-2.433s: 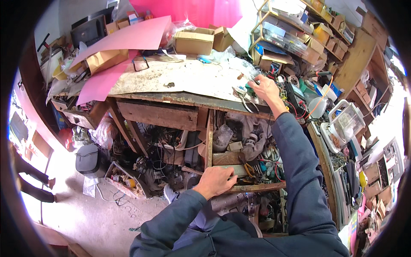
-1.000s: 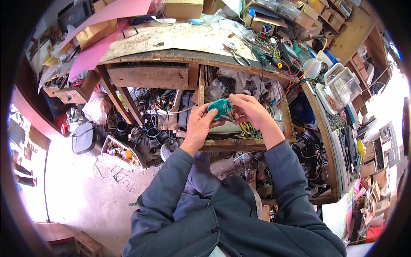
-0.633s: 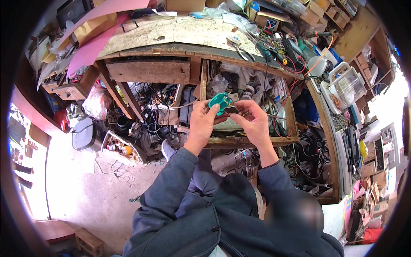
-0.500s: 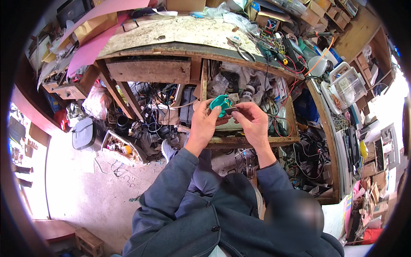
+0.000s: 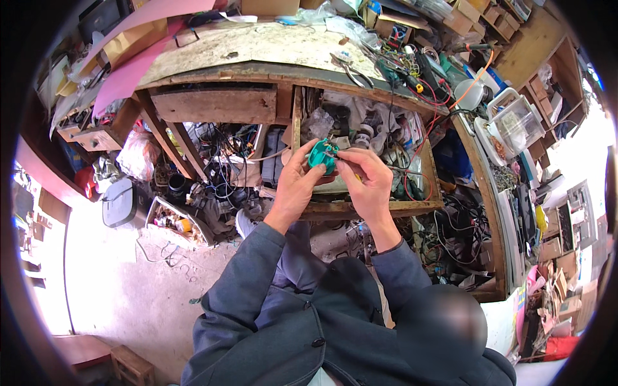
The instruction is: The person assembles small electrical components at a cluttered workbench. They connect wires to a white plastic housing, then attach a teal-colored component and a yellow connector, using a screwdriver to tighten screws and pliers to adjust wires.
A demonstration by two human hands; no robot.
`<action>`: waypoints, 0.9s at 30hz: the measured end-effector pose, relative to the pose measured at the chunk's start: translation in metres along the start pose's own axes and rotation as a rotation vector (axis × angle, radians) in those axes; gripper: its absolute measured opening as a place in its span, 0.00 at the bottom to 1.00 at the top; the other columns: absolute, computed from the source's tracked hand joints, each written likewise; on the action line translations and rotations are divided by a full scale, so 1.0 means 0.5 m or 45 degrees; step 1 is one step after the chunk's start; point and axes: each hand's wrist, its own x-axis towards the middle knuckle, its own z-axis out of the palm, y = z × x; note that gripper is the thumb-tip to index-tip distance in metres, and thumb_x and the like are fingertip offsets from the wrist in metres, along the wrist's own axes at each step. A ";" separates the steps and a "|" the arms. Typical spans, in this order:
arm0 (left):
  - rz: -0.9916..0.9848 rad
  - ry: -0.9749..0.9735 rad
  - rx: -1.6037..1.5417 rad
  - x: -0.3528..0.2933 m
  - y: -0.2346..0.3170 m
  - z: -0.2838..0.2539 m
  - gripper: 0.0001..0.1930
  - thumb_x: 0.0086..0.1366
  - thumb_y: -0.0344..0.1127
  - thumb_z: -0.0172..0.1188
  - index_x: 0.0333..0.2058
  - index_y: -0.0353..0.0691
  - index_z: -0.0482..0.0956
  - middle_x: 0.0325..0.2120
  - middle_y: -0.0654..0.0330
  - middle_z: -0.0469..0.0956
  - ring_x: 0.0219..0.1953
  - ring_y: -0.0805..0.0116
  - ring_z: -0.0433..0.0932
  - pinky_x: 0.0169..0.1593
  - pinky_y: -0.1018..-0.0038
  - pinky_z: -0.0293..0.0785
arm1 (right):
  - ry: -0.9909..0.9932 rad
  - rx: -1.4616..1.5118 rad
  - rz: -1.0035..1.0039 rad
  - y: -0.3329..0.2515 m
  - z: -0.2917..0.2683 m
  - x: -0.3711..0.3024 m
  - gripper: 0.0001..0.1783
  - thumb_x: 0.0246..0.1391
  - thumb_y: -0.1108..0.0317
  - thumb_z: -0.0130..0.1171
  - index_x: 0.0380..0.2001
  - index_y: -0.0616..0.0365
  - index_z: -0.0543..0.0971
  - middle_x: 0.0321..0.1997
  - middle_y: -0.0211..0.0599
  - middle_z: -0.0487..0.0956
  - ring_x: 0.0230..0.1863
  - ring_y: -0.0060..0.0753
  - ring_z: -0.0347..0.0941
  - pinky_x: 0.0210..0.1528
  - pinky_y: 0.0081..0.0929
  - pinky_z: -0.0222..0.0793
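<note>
My left hand (image 5: 293, 191) is closed around a teal plastic housing (image 5: 318, 162), its thumb lying across the shell. Thin wires and small parts show along the upper right rim of the housing. At that rim my right hand (image 5: 369, 181) is pinched, with thumb and forefinger together on a small dark piece (image 5: 331, 154). What exactly this piece is cannot be made out. Both hands are held above an open wooden drawer (image 5: 393, 209), which is filled with cables, plastic bags and round metal parts.
Behind the drawer runs a workbench (image 5: 251, 45) with pliers (image 5: 353, 69) and tangled test leads (image 5: 421, 83). Clear plastic boxes (image 5: 518, 125) stand on the right. On the floor at left are a bin of parts (image 5: 180, 222) and a dark container (image 5: 122, 202).
My right hand has brought the small dark piece closer into the teal housing, where it previously sat beside the rim. The whole view has shifted slightly.
</note>
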 end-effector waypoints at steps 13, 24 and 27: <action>0.107 -0.024 -0.008 0.001 -0.010 -0.004 0.30 0.74 0.20 0.54 0.73 0.38 0.61 0.61 0.58 0.74 0.59 0.69 0.77 0.62 0.67 0.81 | -0.079 -0.234 -0.194 -0.004 -0.015 -0.004 0.11 0.57 0.84 0.68 0.43 0.64 0.85 0.44 0.37 0.86 0.41 0.26 0.84 0.48 0.21 0.80; 0.102 -0.063 0.006 0.000 -0.007 -0.010 0.31 0.72 0.18 0.55 0.72 0.37 0.62 0.62 0.57 0.74 0.61 0.68 0.76 0.63 0.66 0.81 | -0.097 0.365 0.281 0.024 -0.014 -0.009 0.11 0.66 0.79 0.63 0.51 0.64 0.82 0.42 0.32 0.86 0.40 0.19 0.82 0.43 0.19 0.77; 0.102 -0.061 -0.012 -0.003 -0.009 -0.011 0.32 0.71 0.17 0.53 0.72 0.36 0.62 0.64 0.56 0.73 0.62 0.65 0.77 0.65 0.60 0.79 | -0.091 0.331 0.329 0.025 -0.017 -0.011 0.11 0.66 0.79 0.63 0.51 0.64 0.82 0.42 0.32 0.86 0.40 0.19 0.82 0.42 0.19 0.78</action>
